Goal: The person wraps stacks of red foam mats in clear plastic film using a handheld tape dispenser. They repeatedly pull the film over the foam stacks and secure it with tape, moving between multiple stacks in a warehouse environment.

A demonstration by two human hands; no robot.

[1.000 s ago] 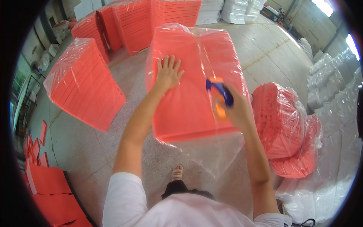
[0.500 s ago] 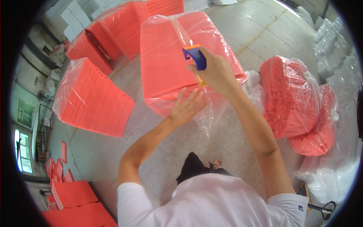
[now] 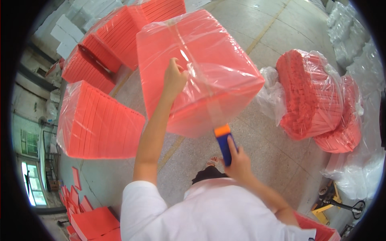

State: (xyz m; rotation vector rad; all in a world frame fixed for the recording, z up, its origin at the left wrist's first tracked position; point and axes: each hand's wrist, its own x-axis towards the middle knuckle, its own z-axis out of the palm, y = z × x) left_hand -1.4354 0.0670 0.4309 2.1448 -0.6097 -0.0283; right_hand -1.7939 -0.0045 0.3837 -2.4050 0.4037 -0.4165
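Observation:
In my right hand (image 3: 239, 162) is a blue tape dispenser (image 3: 225, 148) with an orange edge, held low in front of a large red block wrapped in clear plastic film (image 3: 209, 40). A strip of clear tape (image 3: 214, 110) runs from the block's top over its near edge and down to the dispenser. My left hand (image 3: 175, 80) rests on top of the block, left of the tape. Its fingers are curled in against the creased film; whether they pinch any of it is hidden.
A film-wrapped stack of red sheets (image 3: 104, 120) stands at the left, with more stacks (image 3: 116, 36) behind. Wrapped red bundles (image 3: 309, 96) and white film-wrapped goods (image 3: 345, 36) line the right. Loose red pieces (image 3: 94, 223) lie lower left; a yellow pallet jack (image 3: 325, 203) is lower right.
My right hand has brought the tape dispenser from the block's top down past its near edge. My left hand has shifted from the near edge onto the top, its fingers now curled.

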